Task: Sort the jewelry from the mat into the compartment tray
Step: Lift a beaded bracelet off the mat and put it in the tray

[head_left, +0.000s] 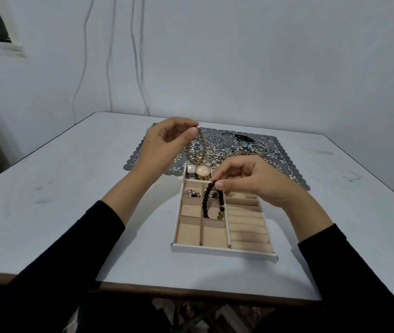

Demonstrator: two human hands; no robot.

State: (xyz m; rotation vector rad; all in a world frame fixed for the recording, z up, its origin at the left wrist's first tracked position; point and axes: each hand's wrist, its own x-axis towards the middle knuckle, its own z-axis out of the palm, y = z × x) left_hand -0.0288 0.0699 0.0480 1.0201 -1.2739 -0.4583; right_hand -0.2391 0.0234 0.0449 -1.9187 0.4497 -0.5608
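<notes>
Pale wall and a pale tabletop [71,188] frame the work, so keep your eyes on what you hold. Your left hand [167,143] is raised over the near edge of the lace mat [140,152], thumb and forefinger pinching the top of a twisted metal chain [202,141] whose lower end hangs by the far end of the compartment tray [222,251]. Your right hand [253,183] is lower, over the tray, fingertips pinching a black bead strand [206,200] that hangs in two legs, one ending in a small gold charm [219,214]. The beads seem to be the piece to place now: they dangle over the middle small compartment of the second column, and whether they touch its floor cannot be told. Lower your right hand straight down so the strand folds into that one cell, letting the charm land first and coiling the rest on top; watch that neither leg drapes over a divider into the next cell. Keep the chain high and off to the side so the two do not tangle. Farther out, the far compartment holds watches [202,170], the cell below it on the left holds silvery pieces [191,192], and the padded ring rolls [246,227] run down the right side. More loose jewelry [251,147] waits on the mat beyond.
</notes>
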